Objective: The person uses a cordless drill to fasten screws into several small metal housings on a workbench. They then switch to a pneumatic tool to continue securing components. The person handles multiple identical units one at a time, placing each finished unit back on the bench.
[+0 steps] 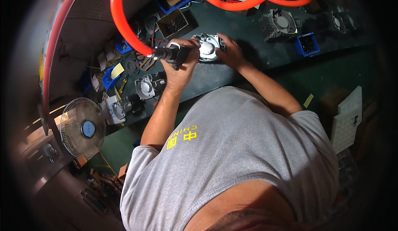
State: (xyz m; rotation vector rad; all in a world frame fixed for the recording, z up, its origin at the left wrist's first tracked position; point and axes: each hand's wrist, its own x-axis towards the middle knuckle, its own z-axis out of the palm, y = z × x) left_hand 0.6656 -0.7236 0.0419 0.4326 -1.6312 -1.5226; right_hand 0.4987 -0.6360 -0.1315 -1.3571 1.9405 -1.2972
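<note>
My left hand (181, 71) is closed round a black air tool (177, 56), with an orange hose (129, 36) joined to its left end. The tool's working tip is hidden behind my fingers. Directly in front of me on the bench lies a silver cast-metal housing (207, 48) with a round, bright centre. My right hand (233, 54) grips the housing's right side, thumb near and fingers beyond. Left of my left wrist sits another silver housing (145, 87), and a third housing (117, 107) stands farther left.
The green bench (253, 44) carries a finned metal housing (281, 24) and a blue bin of small parts (307, 44) at right. A box of small parts (172, 24) stands behind my left hand. A fan (83, 128) is at left. Orange hose loops hang overhead.
</note>
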